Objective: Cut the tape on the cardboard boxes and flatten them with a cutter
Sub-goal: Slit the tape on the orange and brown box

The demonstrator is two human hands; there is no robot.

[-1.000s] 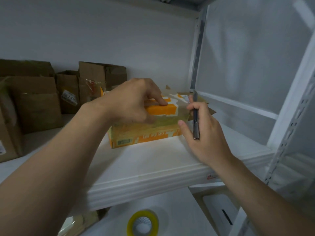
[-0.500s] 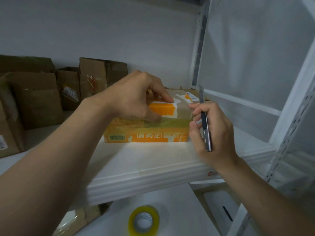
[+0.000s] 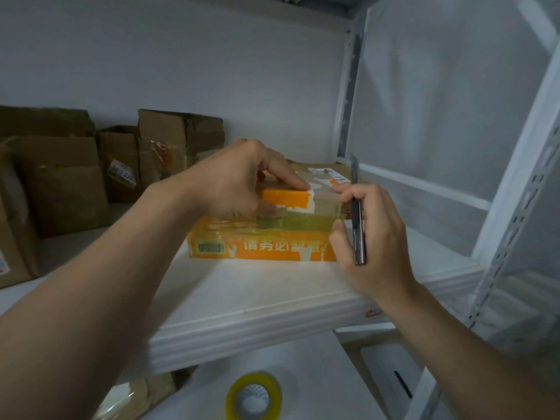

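In the head view, the orange box (image 3: 263, 237) lies flat on the white shelf (image 3: 272, 298), near its front edge. The left hand (image 3: 236, 180) holds it down, its fingers (image 3: 291, 177) bent over the top and the thumb on the front face. The right hand (image 3: 372, 234) is at the box's right end, closed around the cutter (image 3: 357, 219), whose blade points up, off the tape (image 3: 303, 222). To cut well, the blade should probably come down onto the tape seam and run shallow, away from the left fingers, with the box pressed firmly.
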